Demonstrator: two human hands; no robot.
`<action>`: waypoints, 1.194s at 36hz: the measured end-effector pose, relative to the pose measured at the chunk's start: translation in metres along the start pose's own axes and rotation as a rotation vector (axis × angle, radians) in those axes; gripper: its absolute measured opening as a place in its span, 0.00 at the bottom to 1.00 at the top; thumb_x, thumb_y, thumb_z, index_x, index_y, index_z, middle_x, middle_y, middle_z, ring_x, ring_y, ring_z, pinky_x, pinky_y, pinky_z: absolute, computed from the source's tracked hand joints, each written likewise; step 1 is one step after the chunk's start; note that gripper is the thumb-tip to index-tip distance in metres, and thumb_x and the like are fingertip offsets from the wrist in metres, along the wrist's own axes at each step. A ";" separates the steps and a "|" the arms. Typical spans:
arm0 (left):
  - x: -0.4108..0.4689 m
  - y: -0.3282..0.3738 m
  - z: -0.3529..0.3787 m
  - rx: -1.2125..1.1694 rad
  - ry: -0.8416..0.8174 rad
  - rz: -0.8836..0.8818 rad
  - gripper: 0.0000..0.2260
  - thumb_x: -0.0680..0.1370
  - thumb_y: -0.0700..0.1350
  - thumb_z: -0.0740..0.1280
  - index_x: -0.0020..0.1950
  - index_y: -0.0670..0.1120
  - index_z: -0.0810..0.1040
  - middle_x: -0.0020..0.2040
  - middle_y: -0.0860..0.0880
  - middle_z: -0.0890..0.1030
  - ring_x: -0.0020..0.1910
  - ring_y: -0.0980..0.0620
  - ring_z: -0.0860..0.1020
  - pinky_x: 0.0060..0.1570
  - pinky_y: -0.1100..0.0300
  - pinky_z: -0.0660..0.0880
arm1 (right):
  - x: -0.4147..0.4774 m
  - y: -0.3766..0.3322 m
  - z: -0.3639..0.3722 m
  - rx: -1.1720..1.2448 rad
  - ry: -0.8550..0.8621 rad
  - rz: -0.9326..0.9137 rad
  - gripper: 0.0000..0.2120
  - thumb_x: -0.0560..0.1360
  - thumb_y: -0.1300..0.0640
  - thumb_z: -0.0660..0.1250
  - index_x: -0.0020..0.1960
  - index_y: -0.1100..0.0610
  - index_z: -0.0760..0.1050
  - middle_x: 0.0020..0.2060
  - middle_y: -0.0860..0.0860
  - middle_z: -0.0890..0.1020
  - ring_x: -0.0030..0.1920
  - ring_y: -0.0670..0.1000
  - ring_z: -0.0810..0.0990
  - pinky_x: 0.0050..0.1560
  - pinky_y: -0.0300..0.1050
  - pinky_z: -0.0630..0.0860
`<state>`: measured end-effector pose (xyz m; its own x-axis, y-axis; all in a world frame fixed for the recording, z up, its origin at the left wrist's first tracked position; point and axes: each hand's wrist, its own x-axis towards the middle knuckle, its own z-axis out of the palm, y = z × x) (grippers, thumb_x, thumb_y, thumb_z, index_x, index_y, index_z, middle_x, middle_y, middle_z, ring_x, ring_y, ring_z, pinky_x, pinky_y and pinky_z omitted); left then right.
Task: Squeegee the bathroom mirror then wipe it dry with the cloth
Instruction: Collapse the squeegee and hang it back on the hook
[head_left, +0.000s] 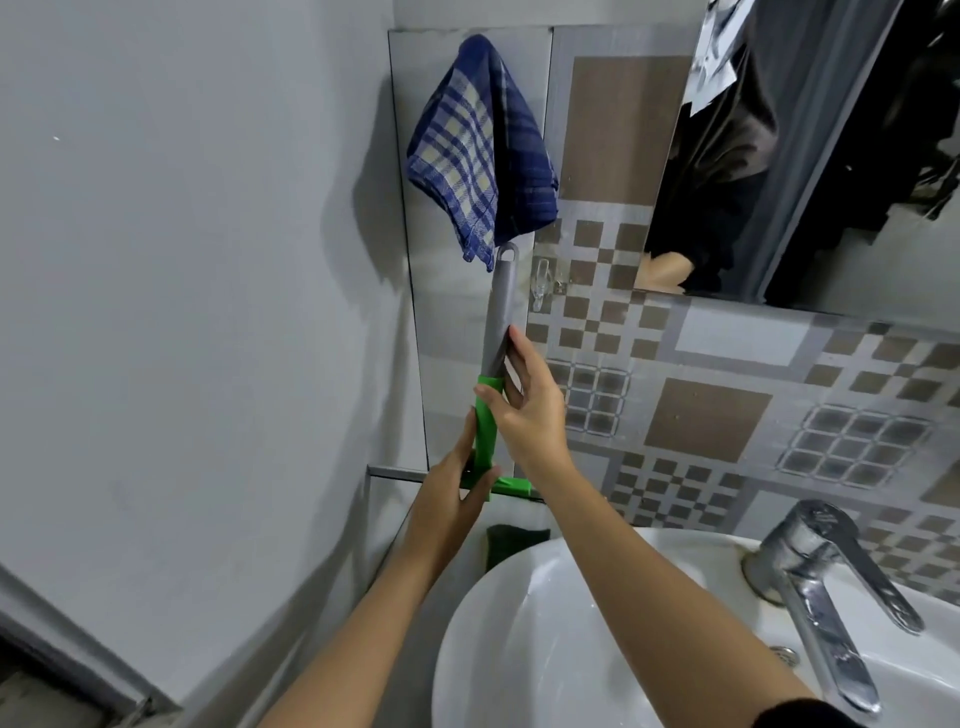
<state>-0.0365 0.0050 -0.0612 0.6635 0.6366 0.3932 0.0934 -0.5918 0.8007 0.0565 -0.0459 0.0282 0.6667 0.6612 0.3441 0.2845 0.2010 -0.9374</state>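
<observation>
A squeegee (500, 312) with a grey handle and a green neck and blade stands upright against the tiled wall, blade down on a ledge. My left hand (457, 488) grips its green lower part near the blade. My right hand (524, 405) holds the handle where grey meets green, fingers partly stretched along it. A blue checked cloth (478, 150) hangs on the wall just above the handle's tip. The mirror (810, 171) fills the upper right and reflects a person in dark clothes.
A white basin (519, 649) with a chrome tap (826, 577) sits at lower right. A clear wall hook (542, 280) is beside the handle. A dark green sponge (514, 540) lies under the ledge. A plain grey wall fills the left.
</observation>
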 end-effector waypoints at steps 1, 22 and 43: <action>0.000 -0.002 0.001 0.006 -0.006 0.000 0.29 0.76 0.58 0.61 0.64 0.78 0.44 0.55 0.62 0.75 0.51 0.66 0.75 0.48 0.75 0.72 | 0.000 0.002 -0.001 0.003 -0.001 0.004 0.33 0.71 0.70 0.68 0.71 0.54 0.62 0.63 0.46 0.70 0.66 0.45 0.68 0.67 0.45 0.68; 0.002 -0.041 0.030 0.090 -0.237 -0.018 0.31 0.77 0.58 0.59 0.67 0.74 0.38 0.51 0.47 0.79 0.48 0.54 0.78 0.52 0.59 0.77 | -0.006 0.054 -0.024 -0.086 0.064 0.096 0.33 0.70 0.71 0.68 0.71 0.54 0.63 0.67 0.51 0.72 0.68 0.49 0.69 0.65 0.48 0.71; 0.036 -0.011 0.001 0.073 0.149 0.213 0.16 0.80 0.47 0.60 0.68 0.54 0.66 0.62 0.53 0.71 0.62 0.62 0.70 0.63 0.61 0.70 | 0.010 0.040 -0.037 -0.342 0.156 -0.143 0.23 0.72 0.64 0.69 0.65 0.53 0.68 0.58 0.47 0.75 0.60 0.48 0.74 0.63 0.52 0.74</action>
<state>-0.0127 0.0338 -0.0570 0.5576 0.5563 0.6160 0.0202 -0.7510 0.6600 0.1001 -0.0583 -0.0042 0.6926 0.5213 0.4985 0.5774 0.0135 -0.8164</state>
